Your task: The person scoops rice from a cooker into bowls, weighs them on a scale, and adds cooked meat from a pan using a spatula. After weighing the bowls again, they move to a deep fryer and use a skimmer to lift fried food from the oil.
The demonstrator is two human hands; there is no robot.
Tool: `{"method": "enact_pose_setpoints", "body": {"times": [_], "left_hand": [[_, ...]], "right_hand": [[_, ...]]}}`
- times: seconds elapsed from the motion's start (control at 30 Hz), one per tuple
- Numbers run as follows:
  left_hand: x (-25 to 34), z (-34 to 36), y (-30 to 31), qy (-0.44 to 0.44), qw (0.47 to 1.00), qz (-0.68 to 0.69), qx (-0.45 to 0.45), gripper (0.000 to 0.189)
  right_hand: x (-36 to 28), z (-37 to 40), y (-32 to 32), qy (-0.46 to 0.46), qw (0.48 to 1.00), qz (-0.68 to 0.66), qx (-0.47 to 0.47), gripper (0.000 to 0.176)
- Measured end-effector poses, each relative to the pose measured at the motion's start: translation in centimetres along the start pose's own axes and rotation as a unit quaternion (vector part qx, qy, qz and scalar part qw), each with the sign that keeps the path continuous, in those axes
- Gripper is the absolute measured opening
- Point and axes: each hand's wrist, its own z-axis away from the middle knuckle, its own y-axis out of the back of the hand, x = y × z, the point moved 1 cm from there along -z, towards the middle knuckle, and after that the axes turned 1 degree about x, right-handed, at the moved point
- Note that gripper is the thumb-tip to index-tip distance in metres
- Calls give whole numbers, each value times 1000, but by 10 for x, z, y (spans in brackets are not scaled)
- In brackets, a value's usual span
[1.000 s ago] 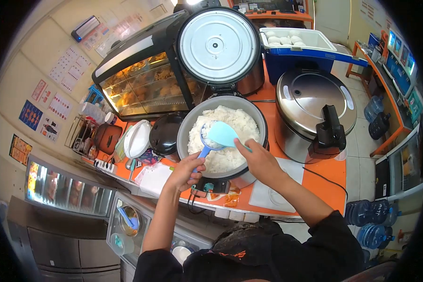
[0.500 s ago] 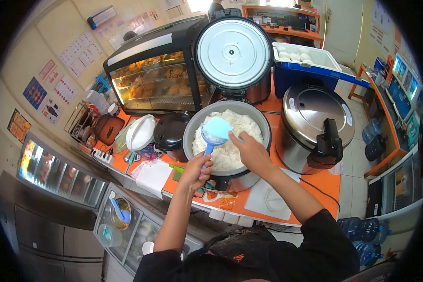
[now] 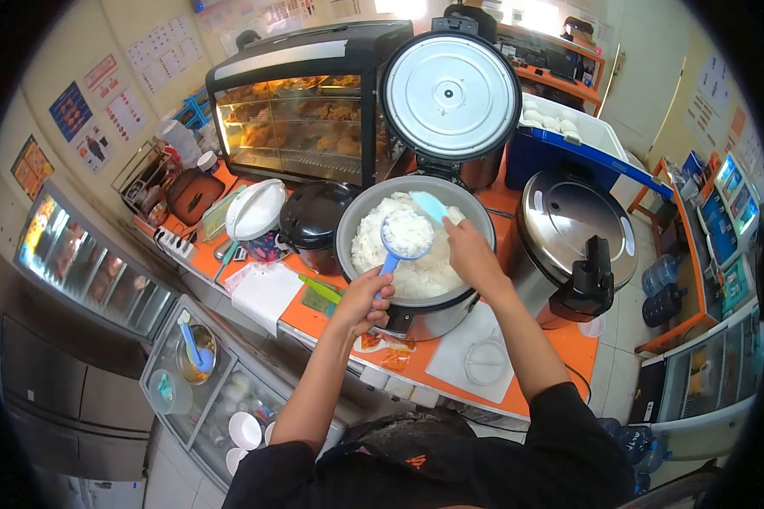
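Observation:
My left hand [image 3: 365,300] is closed round the handle of a blue ladle [image 3: 390,262], whose round bowl is heaped with white rice. The ladle is over the open rice cooker pot [image 3: 345,242], which holds a large amount of cooked rice [image 3: 372,229]. My right hand [image 3: 471,257] grips a light blue rice paddle [image 3: 429,205]. Its blade lies over the rice at the far right side of the pot, apart from the ladle.
Behind the pot stands a cooker with its lid [image 3: 450,97] raised. A closed steel cooker [image 3: 573,216] is to the right, a dark pot [image 3: 316,222] to the left. A lit display case [image 3: 297,127] holds fried food. A blue cool box [image 3: 539,165] contains white wrapped bundles.
The paddle has moved off the ladle toward the pot's far right with my right hand. Rice heaped in the ladle now shows fully. The camera view has shifted.

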Motion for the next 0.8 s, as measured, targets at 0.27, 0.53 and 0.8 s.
{"method": "enact_pose_setpoints", "body": {"times": [0.27,0.53,0.8], "left_hand": [[1,-12,-3,-42,999,-9,7,30],[-5,-3,9,-30,999,20,-17,37],[-4,6,20,-85,995,58,0,28]], "right_hand": [[-58,30,-9,55,998,-13,-23,50],[-18,-8,-14,28,995,100,-2,49],[-62,15,-7,91,995,30,-19,45]]}}
